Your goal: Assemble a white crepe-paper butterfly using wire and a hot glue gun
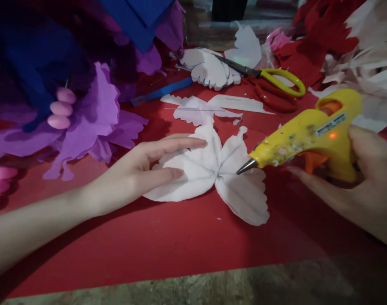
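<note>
A white paper butterfly [196, 186] with thin dark lines on its wings lies on a red sheet [142, 250]. My left hand [151, 167] rests on its left wings, fingers stretched out and lying flat, thumb apart from the index finger. From the right, my right hand [358, 182] grips a yellow glue gun [295, 135] by its handle. An orange light glows on the gun's side. The metal nozzle points down and left over the butterfly's right wing, close to the middle; whether it touches the paper I cannot tell.
Behind the butterfly are white paper scraps [196, 110], scissors [276, 82] with yellow and red handles, and stacked white cutouts [212, 70]. Purple paper shapes [94, 114] and pink oval beads [61, 110] are at left. Red paper [317, 46] is piled at the back right.
</note>
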Tool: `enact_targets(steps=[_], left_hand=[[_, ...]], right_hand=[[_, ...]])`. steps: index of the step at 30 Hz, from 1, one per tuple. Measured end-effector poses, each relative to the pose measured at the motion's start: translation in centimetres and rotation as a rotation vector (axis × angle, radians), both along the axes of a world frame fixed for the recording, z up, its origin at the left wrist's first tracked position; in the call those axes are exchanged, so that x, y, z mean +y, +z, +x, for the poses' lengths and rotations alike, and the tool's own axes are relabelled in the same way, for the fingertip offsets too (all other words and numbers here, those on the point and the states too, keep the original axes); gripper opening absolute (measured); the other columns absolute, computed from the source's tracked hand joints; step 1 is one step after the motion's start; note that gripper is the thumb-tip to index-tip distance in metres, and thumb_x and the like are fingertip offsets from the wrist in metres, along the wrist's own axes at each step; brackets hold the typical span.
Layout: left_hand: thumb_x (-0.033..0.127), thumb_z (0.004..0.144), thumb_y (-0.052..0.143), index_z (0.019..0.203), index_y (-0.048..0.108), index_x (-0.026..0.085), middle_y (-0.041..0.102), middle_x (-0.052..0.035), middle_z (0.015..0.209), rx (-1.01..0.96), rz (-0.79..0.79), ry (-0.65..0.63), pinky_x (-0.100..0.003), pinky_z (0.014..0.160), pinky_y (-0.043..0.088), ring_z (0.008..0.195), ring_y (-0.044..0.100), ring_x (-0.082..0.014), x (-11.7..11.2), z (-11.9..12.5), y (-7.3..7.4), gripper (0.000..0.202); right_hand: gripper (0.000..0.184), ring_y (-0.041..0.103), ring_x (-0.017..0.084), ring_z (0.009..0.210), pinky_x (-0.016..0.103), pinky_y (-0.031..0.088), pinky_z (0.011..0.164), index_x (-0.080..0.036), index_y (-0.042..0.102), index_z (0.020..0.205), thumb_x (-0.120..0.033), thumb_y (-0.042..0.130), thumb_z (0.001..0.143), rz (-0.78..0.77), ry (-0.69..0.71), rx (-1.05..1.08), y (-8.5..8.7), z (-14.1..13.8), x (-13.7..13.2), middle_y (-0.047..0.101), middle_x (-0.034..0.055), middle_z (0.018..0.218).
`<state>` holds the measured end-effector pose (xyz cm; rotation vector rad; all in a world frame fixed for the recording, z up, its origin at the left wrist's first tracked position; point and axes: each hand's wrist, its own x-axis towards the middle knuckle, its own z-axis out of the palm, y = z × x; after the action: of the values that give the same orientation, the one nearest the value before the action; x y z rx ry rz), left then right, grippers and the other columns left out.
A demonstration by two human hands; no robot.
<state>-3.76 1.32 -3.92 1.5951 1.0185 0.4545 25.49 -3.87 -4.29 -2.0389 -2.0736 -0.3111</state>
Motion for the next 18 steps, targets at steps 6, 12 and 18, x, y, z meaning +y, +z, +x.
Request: enact_targets(steps=[6, 12, 18], left_hand=[[0.028, 0.076, 0.058, 0.117, 0.063, 0.028, 0.065, 0.003, 0.095, -0.013, -0.038, 0.03, -0.015, 0.054, 0.038, 0.089, 0.062, -0.0182, -0.15, 0.07, -0.22, 0.042], [0.023, 0.073, 0.059, 0.113, 0.066, 0.029, 0.063, 0.008, 0.084, -0.049, -0.098, 0.063, -0.011, 0.053, 0.036, 0.079, 0.062, -0.0111, -0.21, 0.17, -0.13, 0.041], [0.022, 0.07, 0.061, 0.11, 0.068, 0.028, 0.062, 0.0075, 0.079, -0.09, -0.127, 0.104, -0.011, 0.053, 0.039, 0.074, 0.062, -0.0098, -0.17, 0.38, -0.23, 0.041]], right_hand=[[0.07, 0.045, 0.013, 0.063, 0.025, 0.029, 0.051, -0.017, 0.05, 0.095, -0.078, 0.02, 0.081, -0.018, 0.036, -0.039, -0.36, -0.44, -0.3, 0.052, 0.0071, 0.077], [0.056, 0.032, 0.01, 0.058, 0.024, 0.024, 0.051, -0.017, 0.039, 0.08, -0.072, 0.028, 0.082, -0.001, 0.078, -0.002, -0.61, -0.38, -0.32, 0.041, 0.0033, 0.07], [0.053, 0.039, 0.013, 0.065, 0.026, 0.022, 0.054, -0.015, 0.043, 0.086, -0.066, 0.027, 0.085, 0.032, 0.126, -0.056, -1.03, -0.1, -0.13, 0.04, 0.0053, 0.073]])
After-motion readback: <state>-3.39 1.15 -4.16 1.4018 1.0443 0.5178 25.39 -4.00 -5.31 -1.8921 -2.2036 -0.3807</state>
